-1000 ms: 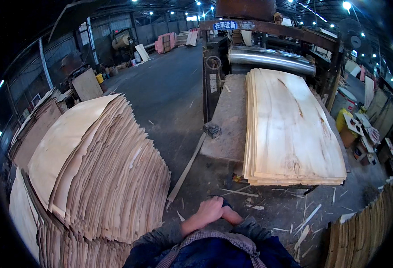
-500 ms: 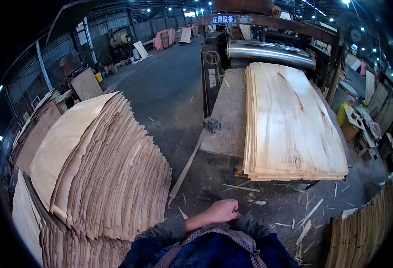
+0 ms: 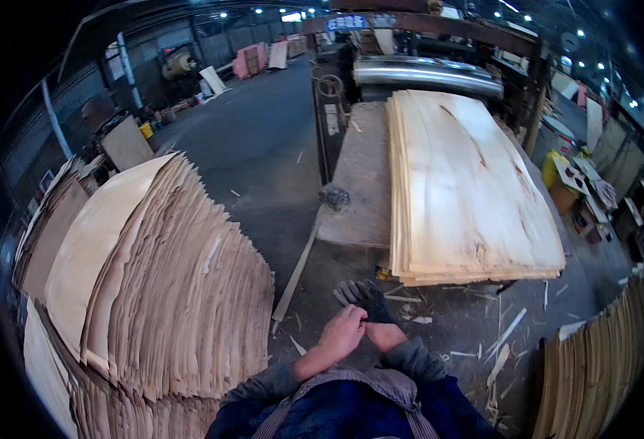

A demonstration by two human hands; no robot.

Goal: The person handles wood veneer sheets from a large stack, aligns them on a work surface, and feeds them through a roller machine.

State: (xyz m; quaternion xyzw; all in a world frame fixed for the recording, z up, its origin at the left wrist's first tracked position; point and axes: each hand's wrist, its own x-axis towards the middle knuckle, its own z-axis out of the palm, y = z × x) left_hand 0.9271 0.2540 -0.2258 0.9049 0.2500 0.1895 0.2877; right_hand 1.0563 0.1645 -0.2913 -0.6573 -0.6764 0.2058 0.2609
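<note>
Bare, my left hand [image 3: 341,333] pinches the cuff of a dark grey work glove [image 3: 373,303] at my right wrist. My right hand [image 3: 358,294] is inside that glove, fingers stretched out toward the left and holding nothing. Both hands are close together in front of my apron [image 3: 380,382]. Just beyond them, a stack of pale wood veneer sheets [image 3: 468,197] lies on a worn table [image 3: 358,172] before a shiny metal roller [image 3: 428,77]. To my left a tall pile of brownish veneer sheets [image 3: 183,285] leans with its ragged edges toward me.
Wood strips and scraps [image 3: 508,333] litter the floor to the right. More veneer sheets [image 3: 604,351] stand at the lower right. A dark clump [image 3: 334,197] sits on the table's left edge, with a long strip [image 3: 298,271] slanting below it. Pink stacks [image 3: 250,61] stand far back.
The gloved right hand has come up into clearer view, fingers extended, and the left hand is now at its cuff. The whole scene has shifted slightly left and up.
</note>
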